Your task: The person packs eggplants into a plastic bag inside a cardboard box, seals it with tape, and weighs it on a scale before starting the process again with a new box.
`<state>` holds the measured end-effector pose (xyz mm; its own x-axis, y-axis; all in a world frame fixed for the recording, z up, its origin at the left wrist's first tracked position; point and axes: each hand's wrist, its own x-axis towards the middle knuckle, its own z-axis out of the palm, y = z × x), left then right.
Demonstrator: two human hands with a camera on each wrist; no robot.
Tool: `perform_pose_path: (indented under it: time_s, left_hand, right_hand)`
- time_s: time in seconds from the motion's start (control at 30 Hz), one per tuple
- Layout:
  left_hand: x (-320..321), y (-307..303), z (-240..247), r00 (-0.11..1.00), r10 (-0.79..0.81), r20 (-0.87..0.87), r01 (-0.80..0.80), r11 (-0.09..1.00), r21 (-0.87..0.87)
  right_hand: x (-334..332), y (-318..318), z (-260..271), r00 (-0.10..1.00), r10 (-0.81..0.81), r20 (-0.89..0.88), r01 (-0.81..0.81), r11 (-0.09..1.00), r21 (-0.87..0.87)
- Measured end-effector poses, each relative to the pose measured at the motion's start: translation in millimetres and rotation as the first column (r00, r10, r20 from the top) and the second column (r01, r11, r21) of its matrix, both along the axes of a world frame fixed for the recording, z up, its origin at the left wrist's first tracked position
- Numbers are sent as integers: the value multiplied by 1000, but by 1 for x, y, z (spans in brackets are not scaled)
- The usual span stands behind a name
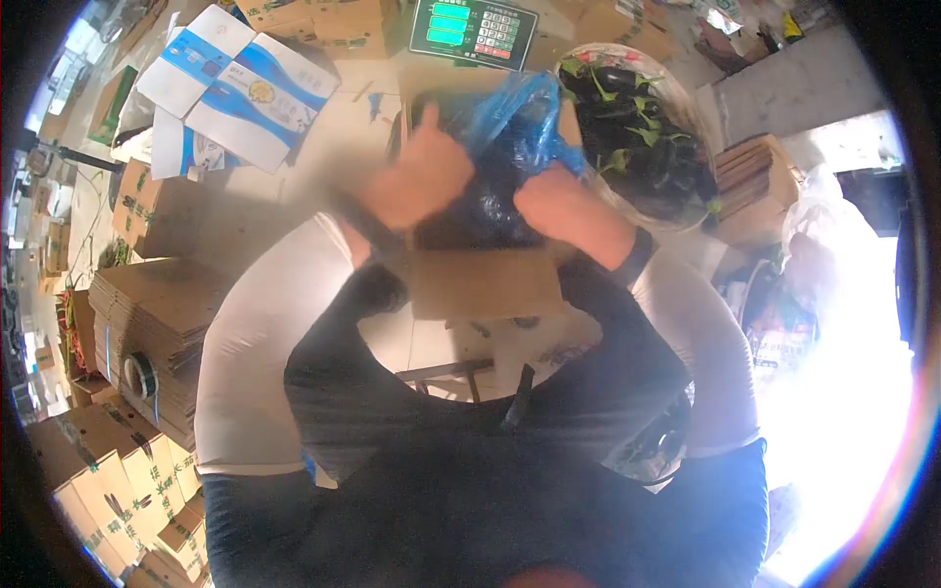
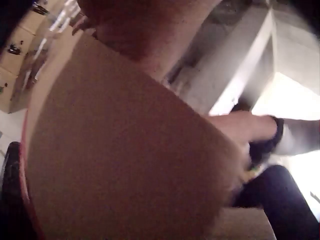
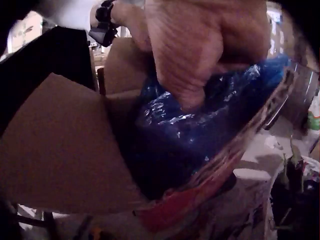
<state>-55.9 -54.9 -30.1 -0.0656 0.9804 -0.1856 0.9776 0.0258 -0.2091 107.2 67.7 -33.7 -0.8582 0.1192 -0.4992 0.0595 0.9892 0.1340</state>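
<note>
A cardboard box (image 1: 485, 279) stands in front of me, lined with a blue plastic bag (image 1: 520, 113). My right hand (image 1: 570, 211) reaches in from the right and grips the bag near the box's right side. In the right wrist view its knuckles press down among the shiny folds of the blue bag (image 3: 175, 122), fingertips hidden. My left hand (image 1: 421, 176) is motion-blurred over the left side of the box, one digit pointing up and away; whether it holds the bag I cannot tell. A cardboard flap (image 2: 120, 140) fills much of the left wrist view.
A basket of eggplants (image 1: 642, 137) stands right of the box, and a digital scale (image 1: 472, 34) beyond it. To the left lie a white-and-blue carton (image 1: 240, 88) and stacked flat cardboard (image 1: 147, 323). Folded cardboard (image 1: 755, 186) and a clear plastic bag (image 1: 828, 235) are at the right.
</note>
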Motion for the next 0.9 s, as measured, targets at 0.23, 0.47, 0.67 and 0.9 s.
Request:
perform_pose_path:
  time_s: [0.23, 0.47, 0.67, 0.9]
  left_hand:
    - [38, -12, -69, 917, -293, 269, 307, 952, -10]
    - [49, -31, -108, 920, -346, 183, 356, 934, -26]
    - [38, -19, -46, 938, -234, 254, 306, 906, -294]
    - [44, -6, -33, 958, 239, 160, -272, 933, 236]
  right_hand:
    - [38, -17, -58, 941, 6, -339, -109, 952, -286]
    - [10, 1, -10, 428, -737, -523, 406, 674, -618]
    - [-11, -8, -84, 792, -610, -22, 553, 732, -398]
    - [-35, -22, -142, 984, -105, 143, 160, 868, -471]
